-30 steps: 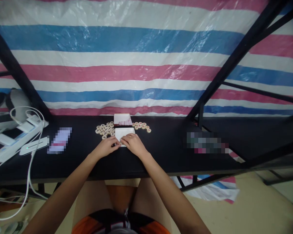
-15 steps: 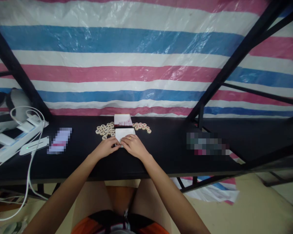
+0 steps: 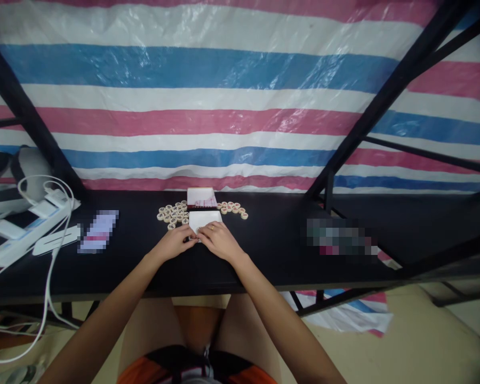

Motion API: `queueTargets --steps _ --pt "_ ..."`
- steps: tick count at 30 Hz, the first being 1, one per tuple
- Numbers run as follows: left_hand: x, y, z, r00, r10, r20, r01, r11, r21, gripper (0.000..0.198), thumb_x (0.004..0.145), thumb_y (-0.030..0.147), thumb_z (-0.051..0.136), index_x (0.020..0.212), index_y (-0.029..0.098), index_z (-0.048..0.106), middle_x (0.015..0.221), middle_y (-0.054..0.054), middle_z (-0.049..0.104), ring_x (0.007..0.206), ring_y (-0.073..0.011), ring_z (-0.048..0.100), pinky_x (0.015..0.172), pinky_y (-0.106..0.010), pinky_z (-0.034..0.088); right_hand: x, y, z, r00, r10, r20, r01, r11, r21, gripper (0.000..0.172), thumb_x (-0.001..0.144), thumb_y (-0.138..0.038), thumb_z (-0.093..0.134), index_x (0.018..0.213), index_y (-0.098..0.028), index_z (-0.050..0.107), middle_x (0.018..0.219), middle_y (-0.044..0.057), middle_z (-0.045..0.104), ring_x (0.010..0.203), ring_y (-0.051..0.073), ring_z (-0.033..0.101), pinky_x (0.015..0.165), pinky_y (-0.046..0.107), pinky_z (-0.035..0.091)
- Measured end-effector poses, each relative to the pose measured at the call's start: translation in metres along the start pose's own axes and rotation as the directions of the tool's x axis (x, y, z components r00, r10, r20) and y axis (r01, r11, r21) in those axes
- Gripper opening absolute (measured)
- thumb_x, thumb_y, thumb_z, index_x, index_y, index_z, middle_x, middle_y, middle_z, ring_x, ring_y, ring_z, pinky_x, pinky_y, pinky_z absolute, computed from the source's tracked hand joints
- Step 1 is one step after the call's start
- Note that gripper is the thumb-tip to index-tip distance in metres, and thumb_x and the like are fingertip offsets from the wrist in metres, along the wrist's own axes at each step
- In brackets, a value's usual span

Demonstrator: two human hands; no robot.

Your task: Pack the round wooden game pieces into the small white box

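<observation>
A white open box part (image 3: pixel 205 217) lies on the black table, and both my hands meet at its near edge. My left hand (image 3: pixel 178 241) is closed at its near left corner, fingertips together. My right hand (image 3: pixel 218 240), with a ring, is closed at its near right side; what the fingertips pinch is too small to make out. Behind is a second box part (image 3: pixel 201 197), white with a dark red edge. Round pieces with dark marks (image 3: pixel 174 213) cluster to the left; round pieces with red marks (image 3: pixel 234 207) lie to the right.
At the left are a power strip (image 3: pixel 32 224) with white cables, a white device (image 3: pixel 56 240) and a blurred, pixelated item (image 3: pixel 99 231). Another pixelated item (image 3: pixel 340 236) lies at the right. Black metal posts flank the table (image 3: pixel 272 266); a striped sheet (image 3: pixel 208 122) hangs behind.
The fingertips of my right hand have shifted very slightly at the box edge. A green light on the white device no longer shows.
</observation>
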State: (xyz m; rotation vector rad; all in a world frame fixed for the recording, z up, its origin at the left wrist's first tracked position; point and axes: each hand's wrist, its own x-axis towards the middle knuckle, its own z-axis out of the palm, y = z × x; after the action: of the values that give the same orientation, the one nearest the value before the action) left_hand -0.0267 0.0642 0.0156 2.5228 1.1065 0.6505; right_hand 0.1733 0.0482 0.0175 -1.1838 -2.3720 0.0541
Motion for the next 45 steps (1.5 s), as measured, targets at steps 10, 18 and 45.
queueTargets --steps 10,18,45 --pt "0.0003 -0.0022 0.001 1.0 0.0 0.003 0.0 1.0 0.004 0.017 0.09 0.032 0.052 0.086 0.02 0.064 0.098 -0.003 0.061 0.085 -0.0166 0.06 0.074 -0.026 0.044 -0.001 0.0019 0.0007 1.0 -0.003 -0.013 0.003 1.0 -0.011 0.03 0.098 -0.033 0.042 0.104 -0.02 0.068 0.093 0.005 0.07 0.096 0.018 0.057 0.09 0.031 0.037" --pt "-0.0002 -0.0029 0.0022 1.0 0.0 0.001 0.0 1.0 0.008 0.018 0.09 0.032 0.052 0.086 0.02 0.064 0.098 -0.003 0.061 0.084 -0.0162 0.06 0.074 -0.025 0.044 -0.0012 0.0058 0.004 1.0 -0.014 -0.021 0.013 0.999 -0.049 0.031 0.098 -0.033 0.042 0.103 -0.017 0.068 0.094 0.006 0.07 0.095 0.018 0.056 0.088 0.031 0.036" --pt "-0.0007 -0.0029 0.0019 1.0 -0.004 0.009 0.004 1.0 0.027 0.018 0.09 0.032 0.05 0.087 0.021 0.064 0.096 -0.002 0.061 0.077 -0.0138 0.058 0.071 -0.024 0.044 -0.0013 0.0081 0.0047 1.0 0.0 -0.012 0.0 1.0 -0.029 0.029 0.098 -0.027 0.04 0.099 -0.017 0.068 0.096 0.006 0.069 0.097 0.018 0.056 0.089 0.032 0.037"
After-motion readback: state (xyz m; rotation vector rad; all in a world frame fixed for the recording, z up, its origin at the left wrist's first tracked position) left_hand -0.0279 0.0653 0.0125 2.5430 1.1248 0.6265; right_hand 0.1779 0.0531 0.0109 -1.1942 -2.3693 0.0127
